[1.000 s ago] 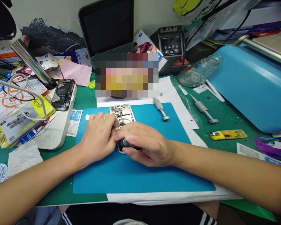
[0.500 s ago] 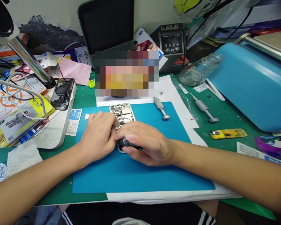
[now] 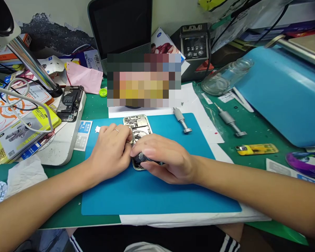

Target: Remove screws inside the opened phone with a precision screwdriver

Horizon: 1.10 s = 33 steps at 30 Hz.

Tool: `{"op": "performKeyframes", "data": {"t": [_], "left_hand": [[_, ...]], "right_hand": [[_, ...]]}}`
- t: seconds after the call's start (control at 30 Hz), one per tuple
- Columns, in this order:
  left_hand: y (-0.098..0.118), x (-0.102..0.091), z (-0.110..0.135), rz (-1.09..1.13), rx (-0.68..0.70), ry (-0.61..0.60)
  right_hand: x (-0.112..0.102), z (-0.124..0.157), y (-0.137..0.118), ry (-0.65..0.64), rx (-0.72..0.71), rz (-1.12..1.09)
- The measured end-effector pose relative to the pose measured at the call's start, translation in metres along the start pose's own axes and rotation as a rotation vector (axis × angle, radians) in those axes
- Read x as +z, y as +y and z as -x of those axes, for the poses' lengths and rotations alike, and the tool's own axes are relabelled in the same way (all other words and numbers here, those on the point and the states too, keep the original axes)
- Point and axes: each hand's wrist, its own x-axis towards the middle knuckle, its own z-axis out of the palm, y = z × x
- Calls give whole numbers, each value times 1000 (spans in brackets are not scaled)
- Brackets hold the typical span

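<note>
An opened phone (image 3: 142,123) lies on the blue mat (image 3: 157,196), its inner parts facing up. My left hand (image 3: 111,145) is closed at its left edge, with curled fingers that seem to steady it; the fingertips are mostly hidden. Over the phone's lower half is my right hand (image 3: 168,157), thumb and fingers closed around a dark tool handle (image 3: 139,158) with pale rings. The handle's working tip is hidden by my hands. Just left of my left hand, a small white piece (image 3: 97,129) lies at the mat's edge.
Two grey screwdrivers, one on the mat (image 3: 182,120) and one on the table (image 3: 229,119), lie to the right. Beyond are a yellow lighter (image 3: 257,149) and a glass jar (image 3: 227,77). Another opened phone (image 3: 70,103) and a battery box (image 3: 23,134) sit at left.
The dark handle has turned slightly in my right fingers, and my right hand has shifted a little. My left hand stays at the phone. The view moved slightly.
</note>
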Motion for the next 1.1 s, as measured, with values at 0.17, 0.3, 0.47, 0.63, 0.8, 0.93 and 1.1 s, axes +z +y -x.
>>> {"op": "performKeyframes", "data": {"t": [0.17,0.3,0.47,0.63,0.8,0.93,1.1], "left_hand": [[0,-1,0,-12,-6,-9],[1,-2,0,-13,-18,-23],[2,-2,-1,-15,-20,-24],[1,-1,0,-2,-10,-13],[1,0,0,4,5,-6],[1,0,0,-11,-2,-16],[1,0,0,-24,-12,-19]], "right_hand": [[0,1,0,0,-11,4],[0,0,-1,-6,-14,15],[-1,0,-1,-8,-14,34],[-1,0,-1,-15,-12,43],[-4,0,-4,-18,18,74],[-5,-1,-3,-8,15,65],[-4,-2,-1,-1,-19,75]]}}
